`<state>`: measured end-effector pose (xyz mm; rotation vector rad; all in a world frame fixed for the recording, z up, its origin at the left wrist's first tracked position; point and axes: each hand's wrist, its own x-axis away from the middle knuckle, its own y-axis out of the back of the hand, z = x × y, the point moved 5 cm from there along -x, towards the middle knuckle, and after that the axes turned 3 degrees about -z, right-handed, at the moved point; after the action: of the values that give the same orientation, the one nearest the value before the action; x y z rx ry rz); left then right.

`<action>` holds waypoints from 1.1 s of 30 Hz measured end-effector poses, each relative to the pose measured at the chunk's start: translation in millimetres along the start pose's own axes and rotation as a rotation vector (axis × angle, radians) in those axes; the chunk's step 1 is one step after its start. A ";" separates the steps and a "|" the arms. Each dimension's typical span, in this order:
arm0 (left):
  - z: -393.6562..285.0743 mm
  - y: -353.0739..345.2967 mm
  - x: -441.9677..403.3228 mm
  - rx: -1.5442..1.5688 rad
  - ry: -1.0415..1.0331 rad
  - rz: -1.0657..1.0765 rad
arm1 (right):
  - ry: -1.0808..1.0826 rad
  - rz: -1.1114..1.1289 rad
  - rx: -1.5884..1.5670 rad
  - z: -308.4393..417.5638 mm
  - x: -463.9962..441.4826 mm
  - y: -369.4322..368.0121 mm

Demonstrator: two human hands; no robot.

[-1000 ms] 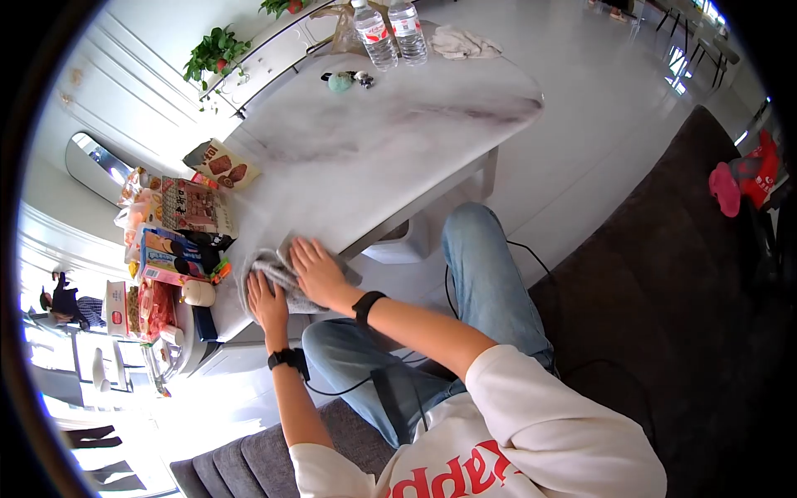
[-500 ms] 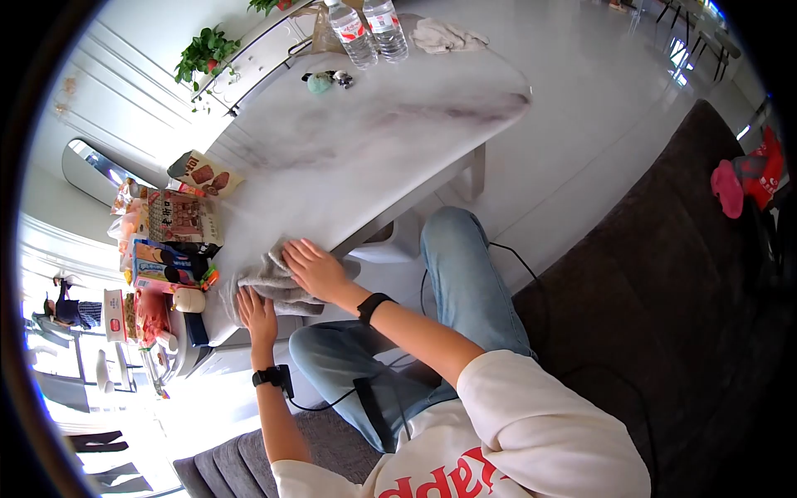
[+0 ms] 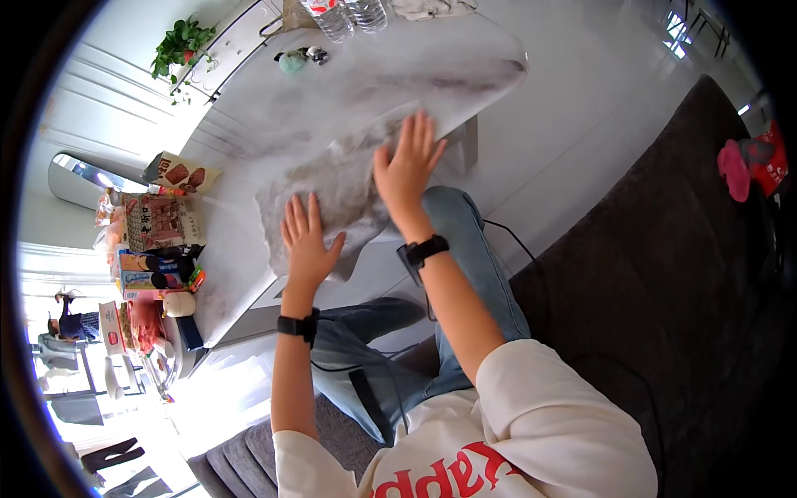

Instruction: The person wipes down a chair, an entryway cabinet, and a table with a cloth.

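Observation:
A grey cloth (image 3: pixel 336 187) lies spread over the near side of the marble-patterned table (image 3: pixel 390 66), its far part blurred and one corner hanging past the edge. My left hand (image 3: pixel 307 245) rests on the cloth's near left part with fingers stretched out. At the cloth's right end is my right hand (image 3: pixel 405 170), fingers spread. Whether its palm presses on the fabric or hovers just over it, I cannot tell.
Snack bags (image 3: pixel 166 222), boxes and a round cream-coloured item (image 3: pixel 178 304) crowd the table's left end. Water bottles (image 3: pixel 332 21), a crumpled cloth (image 3: pixel 432 8) and a small green object (image 3: pixel 292 61) are at the far side. A dark sofa (image 3: pixel 614 249) stands on the right.
The cloth has gone from bunched at the table's left to spread out further right. Both my hands have moved right, the right one also farther away from me. The view has shifted slightly.

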<state>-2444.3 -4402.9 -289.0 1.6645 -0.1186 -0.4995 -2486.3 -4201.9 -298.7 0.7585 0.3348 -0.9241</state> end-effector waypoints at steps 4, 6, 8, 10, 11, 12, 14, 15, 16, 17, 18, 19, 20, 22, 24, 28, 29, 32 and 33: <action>-40.0 -13.1 -38.4 -0.026 -0.087 -0.046 | -0.048 -0.052 0.084 -36.0 -43.9 3.0; -57.3 -17.1 -55.0 -0.038 -0.119 -0.061 | -0.056 -0.089 0.128 -51.1 -64.5 3.9; -74.1 -20.9 -71.5 -0.034 -0.139 -0.072 | -0.077 -0.126 0.136 -64.2 -83.7 5.5; -89.0 -24.8 -86.4 -0.033 -0.144 -0.079 | -0.089 -0.170 0.151 -74.6 -99.3 7.5; -94.6 -26.7 -92.8 -0.033 -0.143 -0.083 | -0.090 -0.198 0.185 -79.0 -105.9 7.0; -101.0 -28.6 -99.0 -0.033 -0.142 -0.087 | -0.090 -0.206 0.197 -84.2 -112.4 6.4; -111.2 -31.8 -109.5 -0.021 -0.143 -0.093 | -0.083 -0.225 0.215 -92.8 -124.6 4.9; -114.3 -32.5 -114.2 -0.018 -0.138 -0.100 | -0.075 -0.225 0.221 -96.4 -130.2 4.3; -117.3 -33.0 -118.4 -0.016 -0.141 -0.106 | -0.067 -0.223 0.227 -100.9 -134.9 3.8; -120.1 -33.3 -121.3 -0.015 -0.144 -0.111 | -0.059 -0.221 0.231 -105.2 -138.8 3.6; -121.6 -33.9 -122.6 -0.013 -0.147 -0.114 | -0.054 -0.214 0.226 -110.2 -142.8 2.9; -121.8 -34.9 -123.1 -0.013 -0.147 -0.111 | -0.047 -0.210 0.222 -115.0 -147.4 2.5; -122.4 -35.7 -123.8 -0.011 -0.149 -0.110 | -0.039 -0.210 0.219 -119.0 -151.4 2.7; -125.0 -37.8 -127.1 -0.003 -0.154 -0.116 | -0.023 -0.207 0.219 -124.7 -156.7 1.8; -131.0 -40.3 -131.6 0.007 -0.155 -0.123 | -0.015 -0.188 0.213 -130.7 -163.7 2.4; -151.2 -47.6 -148.3 0.019 -0.152 -0.147 | 0.000 -0.168 0.177 -153.1 -186.8 5.7; -156.8 -48.6 -152.5 0.029 -0.151 -0.153 | 0.005 -0.161 0.162 -160.6 -193.0 6.0; -173.9 -53.7 -168.1 0.051 -0.151 -0.153 | -0.020 -0.127 0.077 -185.6 -214.8 4.0; -181.0 -55.6 -174.0 0.055 -0.154 -0.150 | -0.037 -0.115 0.042 -195.1 -222.3 3.3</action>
<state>-2541.9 -4165.1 -285.2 1.6953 -0.1221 -0.7439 -2601.5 -3929.5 -308.3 0.7653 0.3300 -1.0550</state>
